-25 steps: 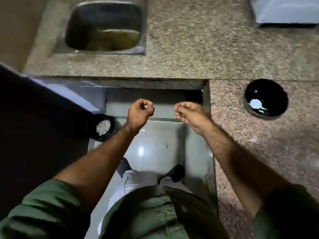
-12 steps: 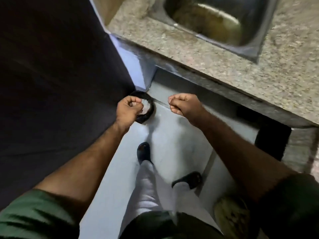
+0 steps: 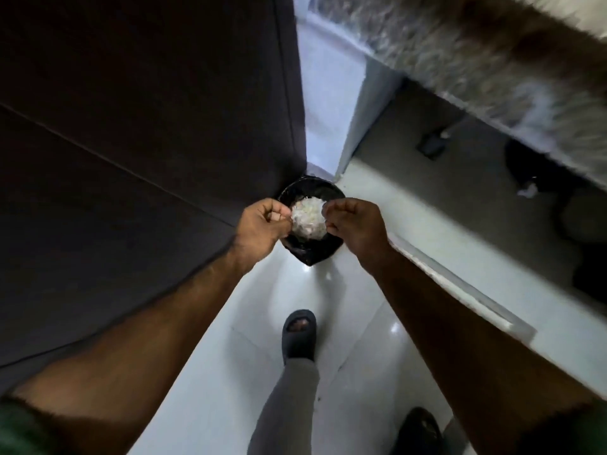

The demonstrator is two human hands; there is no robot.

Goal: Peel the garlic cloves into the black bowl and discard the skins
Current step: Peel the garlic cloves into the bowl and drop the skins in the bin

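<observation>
both fists over the bin (image 3: 310, 254) of skins (image 3: 308, 218); left hand (image 3: 261, 224) and right hand (image 3: 356, 224) fingers curled, contents unclear; best to uncurl right above the bin.

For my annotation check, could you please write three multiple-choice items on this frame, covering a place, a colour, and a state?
1. Where does the bin stand?
A. On the floor beside the dark cabinet
B. On the countertop
C. In the sink

2. What colour is the bin's liner?
A. Black
B. Blue
C. Red

3. How are the left hand and right hand posed?
A. Flat and spread
B. Fingers curled, above the bin
C. Resting on the floor

Answers: 1 A, it sits on pale tiles against the cabinet; 2 A, black rim around the white skins; 3 B, both fists flank the pile.
</observation>
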